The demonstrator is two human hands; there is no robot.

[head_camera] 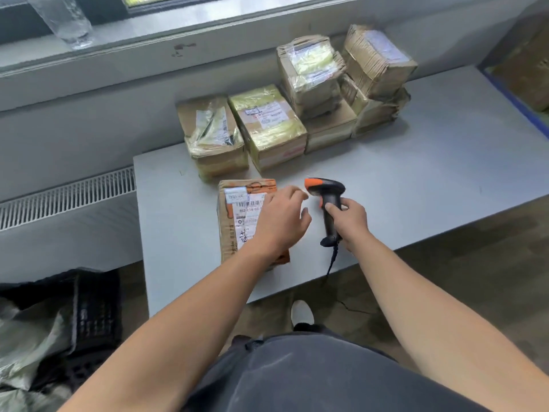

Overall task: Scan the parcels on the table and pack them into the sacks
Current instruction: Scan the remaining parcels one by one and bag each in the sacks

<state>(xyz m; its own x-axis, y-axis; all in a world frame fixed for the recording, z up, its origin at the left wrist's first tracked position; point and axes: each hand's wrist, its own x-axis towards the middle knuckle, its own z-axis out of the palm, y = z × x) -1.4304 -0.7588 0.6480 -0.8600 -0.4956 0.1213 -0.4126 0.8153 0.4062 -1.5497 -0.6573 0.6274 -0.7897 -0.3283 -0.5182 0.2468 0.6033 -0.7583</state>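
The left hand [279, 221], fingers loosely spread, lies over the near parcel [240, 215]; beside it the right hand [349, 221] grips the scanner [325, 188]. The parcel looks like stiff, probably light cardboard: grasp its long edges.

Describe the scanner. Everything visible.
The scanner is a black, plastic-looking, pistol-shaped handheld with an orange nose and an orange strip by the trigger. The right hand grips its handle, index finger at the trigger. Its head points left toward the near parcel and sits close to the left hand's fingertips; whether they touch is unclear. A dark cable runs from the handle's base down past the table edge.
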